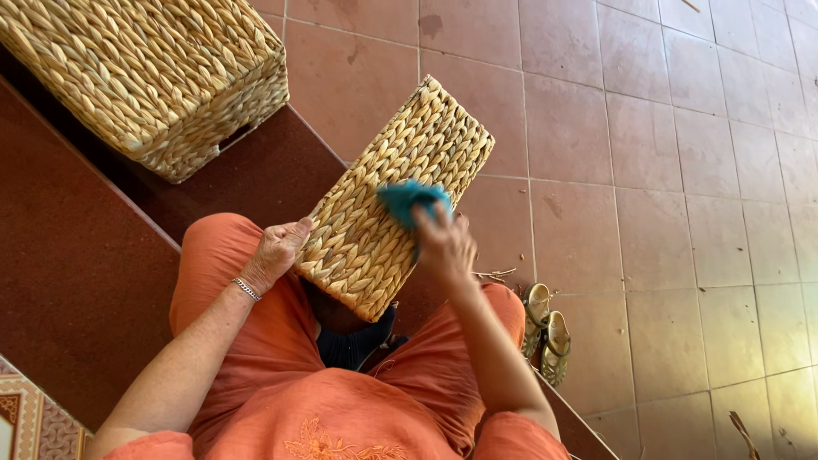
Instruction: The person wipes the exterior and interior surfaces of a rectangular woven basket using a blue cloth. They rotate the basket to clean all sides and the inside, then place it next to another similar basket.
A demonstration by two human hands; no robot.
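Note:
A rectangular woven straw basket (388, 204) rests tilted on my lap, its braided side facing up. My left hand (277, 251) grips its left edge, thumb on the weave; a metal bracelet circles that wrist. My right hand (445, 245) holds a teal cloth (409, 201) pressed against the basket's upper right side. I sit in orange clothes on a dark red step.
A larger woven basket (162, 77) stands upside down on the step (77, 255) at the upper left. A pair of sandals (545, 332) lies on the reddish tiled floor (682, 170) to my right. Loose straw bits lie near them. A patterned mat shows at the bottom left.

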